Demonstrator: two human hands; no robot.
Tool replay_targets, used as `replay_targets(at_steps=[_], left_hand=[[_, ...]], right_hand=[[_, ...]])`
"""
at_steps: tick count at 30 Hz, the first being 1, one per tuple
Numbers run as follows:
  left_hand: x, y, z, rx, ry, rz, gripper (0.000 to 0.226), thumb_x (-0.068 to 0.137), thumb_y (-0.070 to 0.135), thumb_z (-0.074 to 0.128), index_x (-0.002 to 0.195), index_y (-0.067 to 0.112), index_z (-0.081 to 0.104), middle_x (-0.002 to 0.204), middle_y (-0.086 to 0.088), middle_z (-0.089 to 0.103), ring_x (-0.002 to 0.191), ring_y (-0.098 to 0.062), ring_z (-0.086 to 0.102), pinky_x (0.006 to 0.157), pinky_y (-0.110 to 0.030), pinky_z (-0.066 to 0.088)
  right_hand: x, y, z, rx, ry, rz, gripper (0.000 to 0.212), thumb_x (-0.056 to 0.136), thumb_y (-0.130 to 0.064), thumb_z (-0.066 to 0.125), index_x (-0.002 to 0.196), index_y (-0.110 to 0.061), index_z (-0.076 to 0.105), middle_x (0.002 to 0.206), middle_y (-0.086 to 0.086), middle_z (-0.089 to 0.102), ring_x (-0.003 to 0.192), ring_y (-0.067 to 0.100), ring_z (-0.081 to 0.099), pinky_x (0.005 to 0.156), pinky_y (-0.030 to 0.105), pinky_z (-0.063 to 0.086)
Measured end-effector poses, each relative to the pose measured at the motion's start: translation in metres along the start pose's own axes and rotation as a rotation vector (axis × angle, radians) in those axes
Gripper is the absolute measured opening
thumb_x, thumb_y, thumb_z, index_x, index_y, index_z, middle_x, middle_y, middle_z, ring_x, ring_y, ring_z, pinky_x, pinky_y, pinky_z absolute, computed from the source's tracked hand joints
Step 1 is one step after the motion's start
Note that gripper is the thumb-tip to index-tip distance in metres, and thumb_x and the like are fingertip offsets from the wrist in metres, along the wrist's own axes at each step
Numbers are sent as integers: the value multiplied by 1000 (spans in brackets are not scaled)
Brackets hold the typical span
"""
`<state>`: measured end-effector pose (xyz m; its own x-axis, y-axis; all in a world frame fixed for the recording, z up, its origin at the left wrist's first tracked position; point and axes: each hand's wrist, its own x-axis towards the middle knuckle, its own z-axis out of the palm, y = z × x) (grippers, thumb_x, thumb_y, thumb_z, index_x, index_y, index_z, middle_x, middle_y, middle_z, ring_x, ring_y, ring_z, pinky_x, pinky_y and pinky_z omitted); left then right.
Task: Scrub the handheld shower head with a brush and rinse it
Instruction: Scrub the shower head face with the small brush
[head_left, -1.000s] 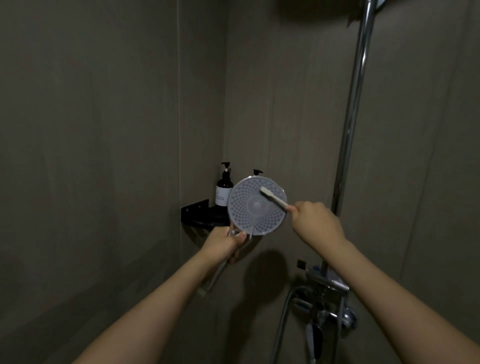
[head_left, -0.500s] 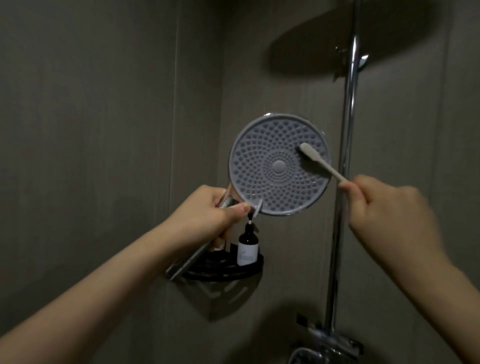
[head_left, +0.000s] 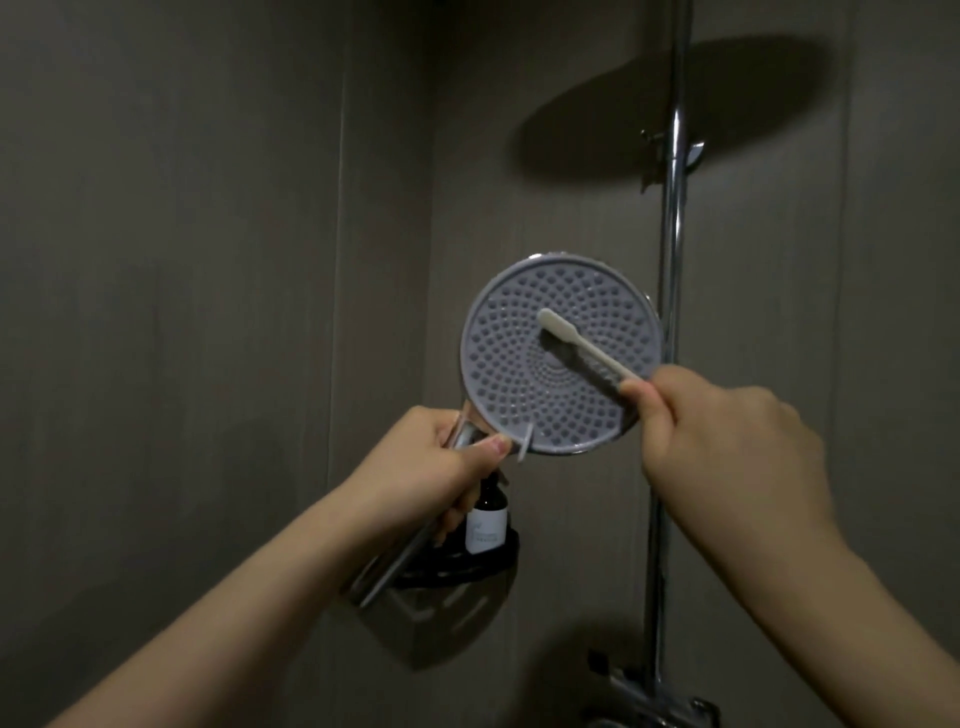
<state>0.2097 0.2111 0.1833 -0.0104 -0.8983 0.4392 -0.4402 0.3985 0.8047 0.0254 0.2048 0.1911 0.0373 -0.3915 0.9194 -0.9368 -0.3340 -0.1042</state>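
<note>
The handheld shower head (head_left: 511, 384) is a round grey disc full of small nozzles, its face turned toward me, on a chrome handle. My left hand (head_left: 426, 467) grips that handle just below the disc. My right hand (head_left: 727, 447) holds a white toothbrush (head_left: 582, 345) by its handle. The bristle end lies on the disc's face, a little above and left of its centre, and the brush slants down to the right into my fingers.
A chrome riser pipe (head_left: 670, 312) runs vertically just right of the disc. Below my left hand a black corner shelf (head_left: 467, 566) carries a dark bottle (head_left: 485, 519). The mixer valve (head_left: 649, 696) sits at the bottom. Grey tiled walls meet in the corner.
The brush head has slid from the disc's right edge to near its centre. My right hand has moved closer to the disc. The view has kept tilting upward.
</note>
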Motion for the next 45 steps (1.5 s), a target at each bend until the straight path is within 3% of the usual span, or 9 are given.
replay_targets(at_steps=[10,16,19,27,30,34,37,41,45], left_hand=[[-5,13,0,24,41,49,27,91,23,54,69,9,48,50,-5,45,38,-13,41,39,-23,37],[-9,13,-13,7,60,99,29,91,20,54,63,13,50,51,-7,44,39,-12,40,39,-22,35],[-10,12,-2,22,9,86,22,90,21,54,73,8,54,56,-11,45,42,-15,41,41,-23,35],[-6,7,-5,43,69,80,25,92,20,53,69,10,51,54,-9,46,39,-15,41,41,-24,36],[-6,5,1,3,30,81,21,92,20,52,76,6,51,56,-10,45,42,-16,40,41,-24,34],[-2,2,-2,-3,40,64,22,93,21,51,74,9,51,54,-7,48,41,-16,42,42,-25,36],[3,-2,3,-54,50,44,26,93,20,51,70,10,47,53,-7,45,42,-17,40,43,-25,34],[9,-6,13,-141,45,-25,29,93,23,52,66,12,45,53,-8,43,43,-16,39,40,-20,31],[8,-11,19,-115,46,-6,26,93,21,52,69,11,48,52,-7,43,45,-17,41,40,-20,33]], right_hand=[[-4,-5,-14,-1,-2,9,32,92,-40,40,76,-18,58,47,-8,18,43,7,11,44,20,6],[-8,4,-34,54,-62,130,32,88,-31,50,61,-24,35,44,-13,14,40,3,10,45,14,6],[-4,-9,-32,74,-16,49,31,83,-33,49,56,-19,44,42,-7,16,28,21,21,49,9,4],[-12,1,-27,-42,-39,50,35,93,-46,32,84,-20,54,66,4,53,71,35,58,51,30,26],[-16,-10,-18,-50,-158,-16,32,94,-50,24,85,-26,44,68,-3,51,64,23,55,44,29,21],[-6,5,-19,-32,-53,95,36,95,-43,32,96,-19,59,53,-4,30,45,13,24,41,22,15],[-12,-8,-6,-4,-214,-34,36,96,-47,26,102,-25,54,62,-1,43,54,17,41,42,24,19],[0,-2,2,41,-131,53,36,97,-41,29,98,-21,59,55,-6,33,47,12,32,41,24,21],[-6,-3,13,101,-190,1,35,98,-42,27,96,-22,56,62,-2,47,54,16,48,44,24,28]])
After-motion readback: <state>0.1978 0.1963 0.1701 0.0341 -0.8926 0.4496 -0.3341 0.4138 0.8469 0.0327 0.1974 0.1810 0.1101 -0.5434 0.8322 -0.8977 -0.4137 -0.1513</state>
